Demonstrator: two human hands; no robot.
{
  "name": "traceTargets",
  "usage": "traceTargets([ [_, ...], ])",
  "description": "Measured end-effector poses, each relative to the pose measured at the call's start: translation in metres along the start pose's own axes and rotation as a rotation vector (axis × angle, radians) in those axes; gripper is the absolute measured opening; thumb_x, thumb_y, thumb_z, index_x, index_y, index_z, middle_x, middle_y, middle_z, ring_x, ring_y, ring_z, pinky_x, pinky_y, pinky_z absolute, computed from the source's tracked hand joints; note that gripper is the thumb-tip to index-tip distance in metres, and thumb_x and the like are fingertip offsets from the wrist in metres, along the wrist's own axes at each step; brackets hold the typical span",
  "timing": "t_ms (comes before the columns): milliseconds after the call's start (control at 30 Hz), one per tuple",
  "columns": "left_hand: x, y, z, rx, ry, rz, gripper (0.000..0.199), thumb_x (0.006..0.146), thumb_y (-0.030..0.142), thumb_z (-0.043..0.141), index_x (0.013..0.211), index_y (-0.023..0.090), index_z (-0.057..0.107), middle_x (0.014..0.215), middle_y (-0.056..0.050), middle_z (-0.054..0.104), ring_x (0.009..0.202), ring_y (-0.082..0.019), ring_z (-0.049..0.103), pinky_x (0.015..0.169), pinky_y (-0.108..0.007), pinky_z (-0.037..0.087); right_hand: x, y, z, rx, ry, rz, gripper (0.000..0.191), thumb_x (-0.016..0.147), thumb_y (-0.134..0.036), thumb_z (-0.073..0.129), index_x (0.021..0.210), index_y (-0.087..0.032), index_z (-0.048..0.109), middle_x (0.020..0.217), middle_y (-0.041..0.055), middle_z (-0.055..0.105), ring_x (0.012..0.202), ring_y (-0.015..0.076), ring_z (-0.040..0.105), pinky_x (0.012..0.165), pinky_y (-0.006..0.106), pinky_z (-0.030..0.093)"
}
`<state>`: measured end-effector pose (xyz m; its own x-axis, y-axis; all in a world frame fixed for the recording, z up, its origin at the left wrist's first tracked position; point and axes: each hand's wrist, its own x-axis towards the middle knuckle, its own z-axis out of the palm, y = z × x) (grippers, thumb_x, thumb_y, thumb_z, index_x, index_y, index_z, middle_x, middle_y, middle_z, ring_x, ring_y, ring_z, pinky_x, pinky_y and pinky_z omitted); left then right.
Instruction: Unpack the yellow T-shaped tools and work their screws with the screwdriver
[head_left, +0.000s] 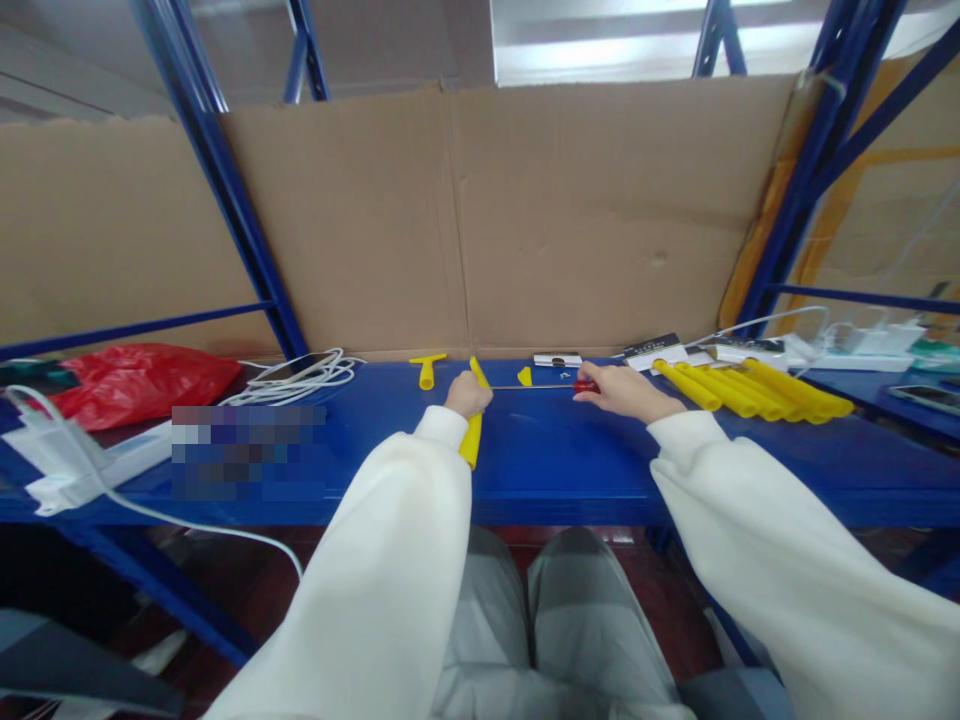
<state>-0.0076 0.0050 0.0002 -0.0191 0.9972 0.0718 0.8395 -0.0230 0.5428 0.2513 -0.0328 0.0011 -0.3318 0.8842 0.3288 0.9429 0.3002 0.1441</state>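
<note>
My left hand [469, 396] is closed around a yellow plastic handle [470, 446], which lies lengthwise on the blue table. In my right hand [628, 390] is a screwdriver [586, 386] with a red grip. Its long thin shaft points left and reaches the yellow handle beside my left fingers; whether the tip touches a screw cannot be made out. Behind the shaft lie a small yellow piece [525, 376] and a few tiny bits [565, 375], perhaps metal. A yellow T-shaped part [427, 372] stands farther left. Several yellow tube-like handles [757, 392] lie side by side right of my right hand.
On the left are a red plastic bag [150, 380], coiled white cable [300, 380] and a white power strip [135, 452]. Black-and-white packets [652, 352] and a small box [557, 360] lie at the back. A cardboard wall [570, 220] and blue posts [232, 200] bound the table [562, 460].
</note>
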Motion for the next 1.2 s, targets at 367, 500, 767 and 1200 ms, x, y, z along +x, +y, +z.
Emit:
traceTargets([
  [367, 0.001, -0.001, 0.001, 0.009, 0.024, 0.009, 0.038, 0.075, 0.005, 0.058, 0.109, -0.004, 0.070, 0.089, -0.023, 0.075, 0.084, -0.027, 0.074, 0.066, -0.025, 0.053, 0.001, 0.003, 0.001, 0.018, -0.022, 0.009, 0.023, 0.096, -0.036, 0.054, 0.101, -0.019, 0.069, 0.102, 0.0111, 0.075, 0.094, 0.0264, 0.070, 0.075, 0.030, 0.046],
  [500, 0.002, -0.001, 0.001, 0.024, 0.028, 0.012, 0.037, 0.075, 0.004, 0.057, 0.108, -0.004, 0.071, 0.088, -0.022, 0.075, 0.083, -0.026, 0.074, 0.065, -0.025, 0.052, 0.001, 0.003, 0.003, 0.066, -0.029, -0.007, 0.023, 0.096, -0.036, 0.053, 0.103, -0.020, 0.068, 0.102, 0.0103, 0.075, 0.092, 0.0249, 0.070, 0.075, 0.029, 0.046],
  [767, 0.002, 0.000, 0.002, 0.017, 0.013, -0.002, 0.037, 0.079, 0.006, 0.056, 0.113, -0.004, 0.069, 0.093, -0.022, 0.075, 0.087, -0.025, 0.074, 0.070, -0.025, 0.052, 0.001, 0.003, 0.002, 0.006, 0.034, -0.004, 0.013, 0.094, -0.030, 0.056, 0.100, -0.020, 0.062, 0.090, 0.0079, 0.074, 0.080, 0.0223, 0.068, 0.065, 0.027, 0.039],
  [1200, -0.001, -0.001, 0.000, 0.015, -0.003, 0.064, 0.027, 0.079, 0.008, 0.058, 0.101, -0.002, 0.071, 0.085, -0.020, 0.074, 0.075, -0.023, 0.073, 0.065, -0.025, 0.051, -0.002, 0.003, -0.001, 0.023, 0.014, -0.042, 0.024, 0.098, -0.032, 0.049, 0.109, -0.018, 0.065, 0.111, 0.0132, 0.074, 0.101, 0.0261, 0.069, 0.081, 0.031, 0.047],
])
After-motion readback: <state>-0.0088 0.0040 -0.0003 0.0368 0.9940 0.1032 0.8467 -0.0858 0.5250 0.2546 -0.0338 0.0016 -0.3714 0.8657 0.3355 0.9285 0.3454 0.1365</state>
